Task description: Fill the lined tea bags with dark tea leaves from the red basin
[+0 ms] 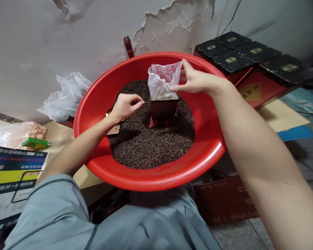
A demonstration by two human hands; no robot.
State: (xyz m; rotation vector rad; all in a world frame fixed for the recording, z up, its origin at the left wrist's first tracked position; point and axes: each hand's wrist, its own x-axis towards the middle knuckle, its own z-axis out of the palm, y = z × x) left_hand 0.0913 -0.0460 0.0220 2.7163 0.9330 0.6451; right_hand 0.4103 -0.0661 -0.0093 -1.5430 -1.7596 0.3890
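Note:
A large red plastic basin (104,173) holds a bed of dark, thin, twisted dry leaves (153,149) that look like loose tea. On them stands an uncovered dark tin (163,110), lined with a clear plastic bag (160,83) whose mouth rises above the rim. My right hand (191,78) touches the bag's right side, thumb and fingers spread apart. Left of the tin, my left hand (126,106) hovers over the leaves with fingers curled towards the thumb; whatever they may hold is hidden. Partly behind my left wrist, a flat lid-like piece (114,130) lies in the basin.
Several red tins with black lids (255,50) stand at the right. A crumpled plastic bag (66,93) lies at the left, near a green packet (35,143) and a printed box (13,177). A wall with peeling paint (169,27) rises close behind the basin.

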